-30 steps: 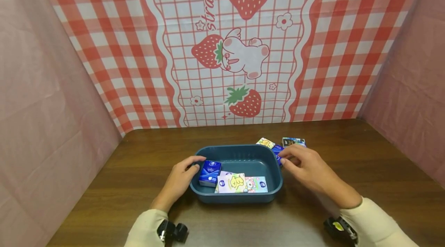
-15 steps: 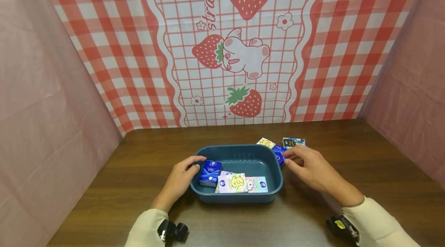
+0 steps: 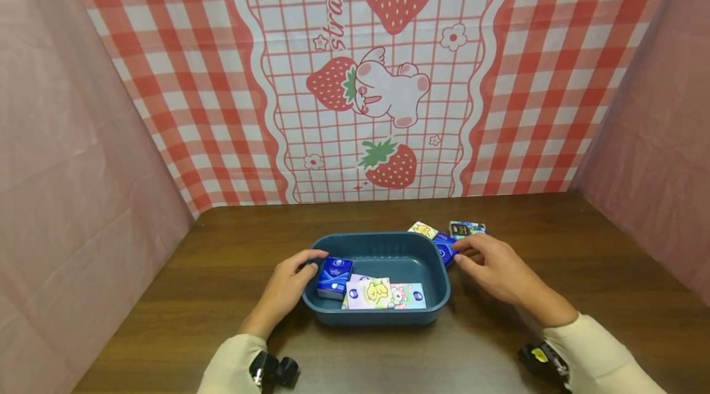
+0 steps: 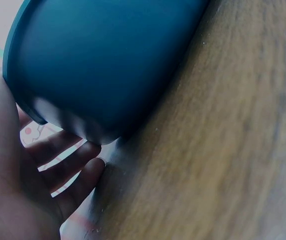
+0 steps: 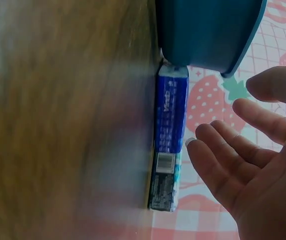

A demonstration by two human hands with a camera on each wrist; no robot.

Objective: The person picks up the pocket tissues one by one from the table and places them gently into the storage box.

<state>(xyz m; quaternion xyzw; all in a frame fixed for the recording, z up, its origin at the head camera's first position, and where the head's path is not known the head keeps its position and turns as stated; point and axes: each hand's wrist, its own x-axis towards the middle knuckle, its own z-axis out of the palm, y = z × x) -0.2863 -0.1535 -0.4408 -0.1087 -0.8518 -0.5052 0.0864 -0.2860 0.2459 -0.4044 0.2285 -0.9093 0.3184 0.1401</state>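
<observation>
A dark teal plastic basin (image 3: 383,317) stands on the table, holding a blue tissue pack (image 3: 335,277) and several pastel cartoon tissue packs (image 3: 368,294). My left hand (image 3: 284,286) rests at the basin's left end, its fingers (image 4: 65,157) loosely extended against the outer wall in the left wrist view. To the basin's right, my right hand (image 3: 499,270) hovers with relaxed, parted fingers beside another blue tissue pack (image 5: 171,110). The right wrist view shows a gap between these fingers and the packs. A dark patterned pack (image 3: 467,229) lies just beyond, partly behind that hand.
A yellow cartoon pack (image 3: 423,230) lies behind the basin's back right corner. The brown wooden table (image 3: 222,240) ends at a red checked strawberry cloth (image 3: 388,92). Pink curtains (image 3: 66,166) hang on both sides.
My right hand has drawn slightly to the right, away from the basin's rim, over the last second. My left hand and the basin have stayed in place.
</observation>
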